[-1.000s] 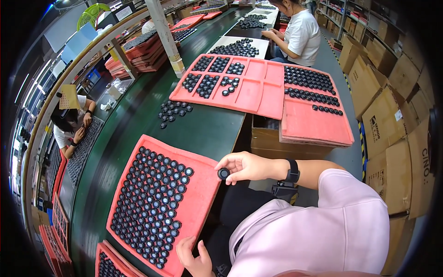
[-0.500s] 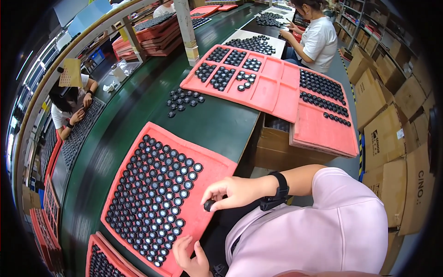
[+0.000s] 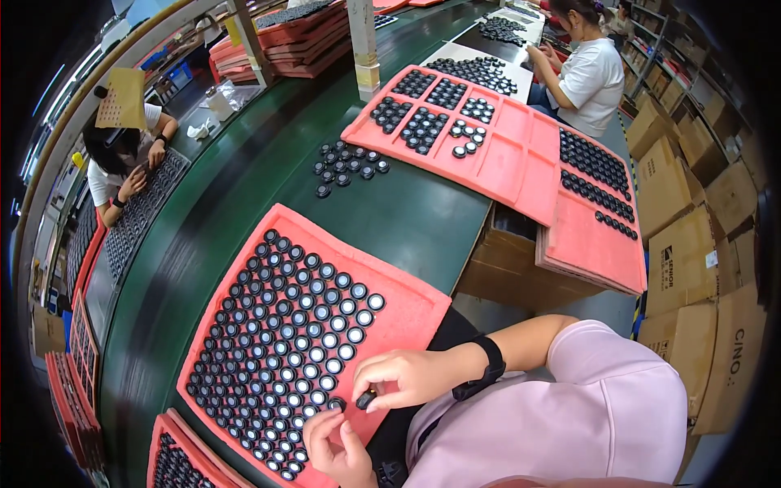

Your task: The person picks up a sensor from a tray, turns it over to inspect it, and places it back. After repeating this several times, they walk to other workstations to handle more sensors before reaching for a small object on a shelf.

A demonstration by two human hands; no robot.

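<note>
My right hand (image 3: 399, 378) pinches a small round black part (image 3: 366, 399) between thumb and fingers, above the near edge of the pink tray (image 3: 407, 297). Close by, my left hand (image 3: 338, 451) has bent fingers, with the thumb apart from them. Its fingertips reach another dark round part (image 3: 336, 403), and I cannot tell whether they touch it. Slanting rows of round black parts (image 3: 297, 342) with pale centres fill most of the tray; its right side shows bare pink.
Loose black parts (image 3: 350, 167) lie on the green table (image 3: 407, 228) beyond the tray. A compartmented pink tray (image 3: 504, 167) overlaps the table's right edge, above a cardboard box (image 3: 508, 260). Co-workers sit at far left (image 3: 122, 167) and far right (image 3: 582, 77). Cartons (image 3: 687, 260) stand at right.
My right hand has come nearer to my left hand, the black part still in its fingers. The whole view has shifted slightly, moving the tray to the right in the picture.
</note>
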